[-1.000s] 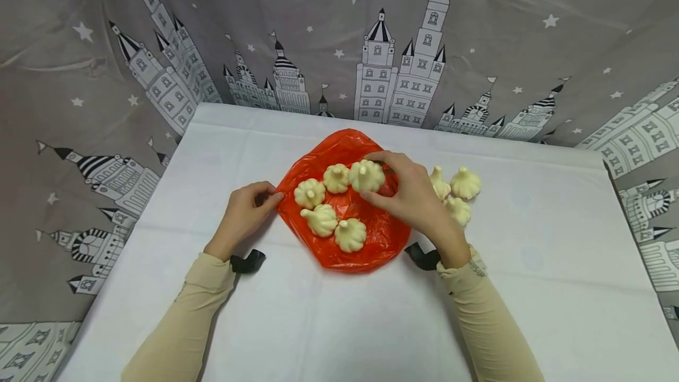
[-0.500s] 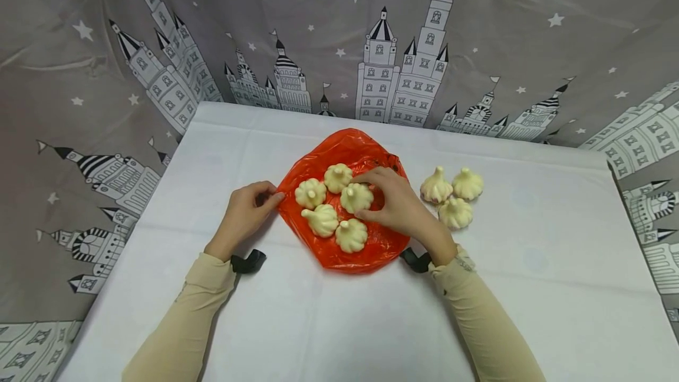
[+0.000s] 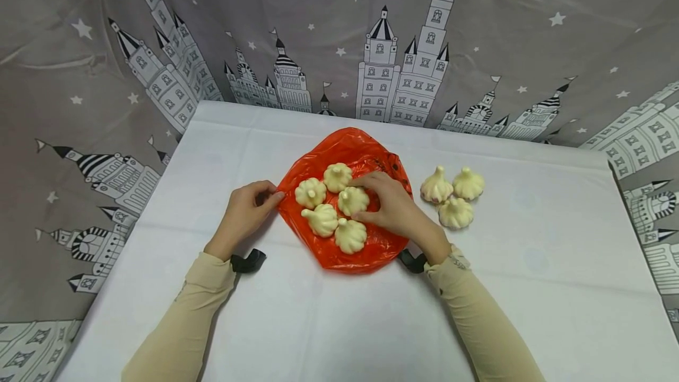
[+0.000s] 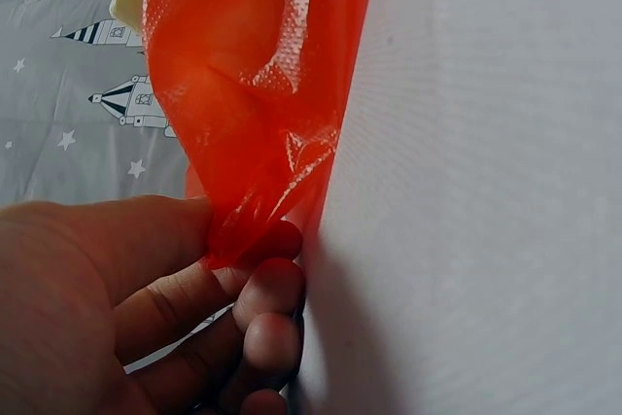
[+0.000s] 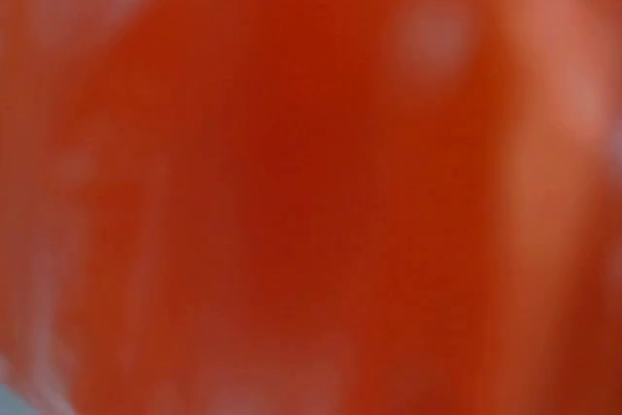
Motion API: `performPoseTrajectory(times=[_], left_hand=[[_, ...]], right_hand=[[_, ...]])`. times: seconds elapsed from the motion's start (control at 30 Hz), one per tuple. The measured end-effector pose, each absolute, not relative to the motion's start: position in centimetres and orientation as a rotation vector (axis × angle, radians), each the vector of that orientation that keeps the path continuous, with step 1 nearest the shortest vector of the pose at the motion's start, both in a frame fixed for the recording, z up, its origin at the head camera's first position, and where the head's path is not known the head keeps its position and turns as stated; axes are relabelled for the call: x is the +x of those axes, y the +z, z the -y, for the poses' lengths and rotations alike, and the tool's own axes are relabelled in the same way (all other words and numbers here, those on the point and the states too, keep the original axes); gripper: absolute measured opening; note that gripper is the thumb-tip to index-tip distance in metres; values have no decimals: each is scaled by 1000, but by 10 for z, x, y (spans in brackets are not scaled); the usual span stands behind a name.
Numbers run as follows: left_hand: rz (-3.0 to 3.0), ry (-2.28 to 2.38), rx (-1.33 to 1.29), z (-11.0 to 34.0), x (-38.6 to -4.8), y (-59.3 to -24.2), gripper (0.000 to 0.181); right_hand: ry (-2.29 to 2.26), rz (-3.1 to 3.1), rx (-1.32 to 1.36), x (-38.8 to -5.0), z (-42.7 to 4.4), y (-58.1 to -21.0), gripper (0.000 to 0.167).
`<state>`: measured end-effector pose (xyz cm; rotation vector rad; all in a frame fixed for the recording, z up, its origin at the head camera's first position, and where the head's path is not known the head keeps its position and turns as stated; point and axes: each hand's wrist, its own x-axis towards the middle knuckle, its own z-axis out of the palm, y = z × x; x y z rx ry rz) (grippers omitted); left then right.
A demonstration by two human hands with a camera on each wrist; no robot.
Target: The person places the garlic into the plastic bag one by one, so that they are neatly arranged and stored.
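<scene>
My left hand [image 3: 247, 211] pinches the left edge of a red plastic bag [image 3: 379, 246] lying on the white table. In the left wrist view, thumb and fingers [image 4: 160, 240] hold a gathered corner of the bag. On the bag lie several pale garlic bulbs, among them one at the back [image 3: 338, 177] and one at the front [image 3: 350, 236]. My right hand [image 3: 394, 205] holds another garlic bulb [image 3: 351, 200] between thumb and fingers, low among the others. Only blurred red plastic [image 5: 301, 182] fills the right wrist view, so that hand is hidden there.
Right of the bag, three more garlic bulbs [image 3: 455, 213] sit close together on the white tabletop [image 3: 536, 293]. A grey cloth printed with castles [image 3: 318, 28] hangs behind the table. Dark camera mounts [image 3: 248, 261] stick out at both wrists.
My right hand has come down and left with its garlic bulb, from above the bag's right part to beside the other bulbs. The left hand has stayed at the bag's edge.
</scene>
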<state>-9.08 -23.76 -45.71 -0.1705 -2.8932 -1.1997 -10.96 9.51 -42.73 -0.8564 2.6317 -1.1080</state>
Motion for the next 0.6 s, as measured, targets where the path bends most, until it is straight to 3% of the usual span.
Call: performPoseTrajectory(times=[0.6], left_hand=[[2865,-1217,-175,239,-90,-460,13]], right_hand=[[-1054,-2647,-856,-108,-96,-425,61]])
